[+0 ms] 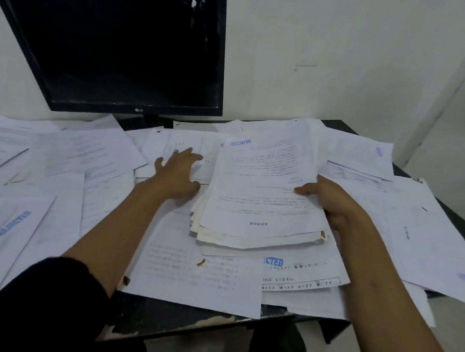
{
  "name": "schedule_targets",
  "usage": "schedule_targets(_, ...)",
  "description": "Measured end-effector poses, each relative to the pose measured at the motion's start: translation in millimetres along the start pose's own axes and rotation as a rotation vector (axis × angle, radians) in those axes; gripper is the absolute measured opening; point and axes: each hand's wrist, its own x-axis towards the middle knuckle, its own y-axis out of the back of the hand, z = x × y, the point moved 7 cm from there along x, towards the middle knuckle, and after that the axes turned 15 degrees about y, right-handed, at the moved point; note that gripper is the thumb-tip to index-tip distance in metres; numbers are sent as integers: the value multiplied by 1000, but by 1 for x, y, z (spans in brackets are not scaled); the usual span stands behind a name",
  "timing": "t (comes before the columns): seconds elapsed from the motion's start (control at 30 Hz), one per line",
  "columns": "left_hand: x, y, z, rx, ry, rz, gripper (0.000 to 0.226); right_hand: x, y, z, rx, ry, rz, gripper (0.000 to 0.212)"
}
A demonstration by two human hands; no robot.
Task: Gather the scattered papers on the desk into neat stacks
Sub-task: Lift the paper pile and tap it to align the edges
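Note:
White printed papers lie scattered over the dark desk [172, 316]. A thick uneven bundle of sheets [256, 206] is at the centre, its top sheet stamped with a blue "REJECTED" mark. My right hand [328, 202] grips the bundle's right edge, thumb on top. My left hand [179, 172] lies spread, fingers straight, on a loose sheet [172, 144] just left of the bundle. More loose sheets [57, 153] cover the left side, and others [419, 230] overlap on the right.
A black monitor [119, 43], switched off, stands at the back left against the white wall. Sheets at the right [454, 279] overhang the desk edge. The desk's front edge is chipped. A small brown scrap [201, 262] lies on a front sheet.

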Motion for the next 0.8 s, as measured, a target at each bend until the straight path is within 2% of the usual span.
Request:
schedule_targets(0.17, 12, -8, 8, -76, -84, -214, 81, 0, 17, -4, -38, 0, 80, 21)
schedule_targets(0.33, 10, -6, 17, -90, -175, -96, 65, 1, 21, -5, -73, -34, 101, 17)
schedule_targets(0.5, 9, -9, 28, -42, -196, -156, 79, -1, 20, -3, -19, -49, 98, 29)
schedule_targets(0.57, 10, -7, 29, -26, -188, -88, 70, -2, 21, -4, -30, -46, 109, 29)
schedule_targets(0.7, 5, 0, 22, 8, -158, 112, 32, -3, 20, -7, -79, -44, 109, 18)
schedule_targets(0.8, 6, 13, 2, -57, -125, 194, 26, -3, 22, -6, -101, -51, 119, 14)
